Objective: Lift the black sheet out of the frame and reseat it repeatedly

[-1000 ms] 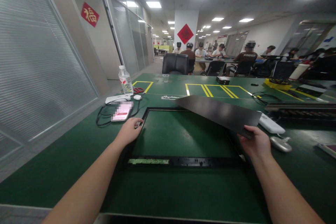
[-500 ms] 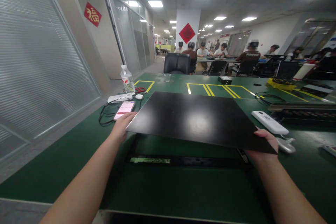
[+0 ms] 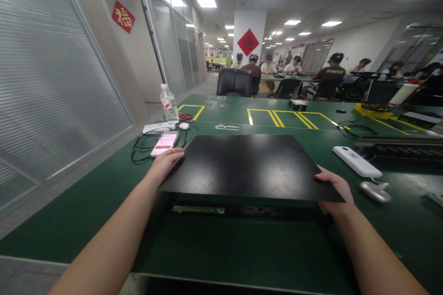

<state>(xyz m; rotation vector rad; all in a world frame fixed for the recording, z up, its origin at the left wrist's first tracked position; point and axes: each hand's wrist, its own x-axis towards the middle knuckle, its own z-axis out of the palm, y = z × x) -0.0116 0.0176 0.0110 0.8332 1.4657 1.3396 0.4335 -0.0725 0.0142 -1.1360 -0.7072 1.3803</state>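
Note:
A flat, glossy black panel [image 3: 242, 163] is held level over the table by its two side edges. My left hand [image 3: 166, 166] grips the left edge, with the thumb side on top. My right hand [image 3: 335, 193] is closed on the right edge near its front corner, thumb above and fingers underneath. Below the panel lies a dark frame [image 3: 277, 212], mostly hidden, with a green circuit board [image 3: 198, 210] along its front strip. I cannot tell whether the panel touches the frame.
The green table [image 3: 86, 212] carries a phone [image 3: 164, 144], a water bottle [image 3: 169, 105], red-handled scissors [image 3: 186, 116] and a silvery tool [image 3: 227, 126]. At right are a white power bank [image 3: 356, 161], a mouse [image 3: 374, 191] and a long black part [image 3: 401, 148]. Several people sit farther back.
Both hands have brought the panel lower and nearer to me, its right side shifting left. The silvery tool behind it has come into view.

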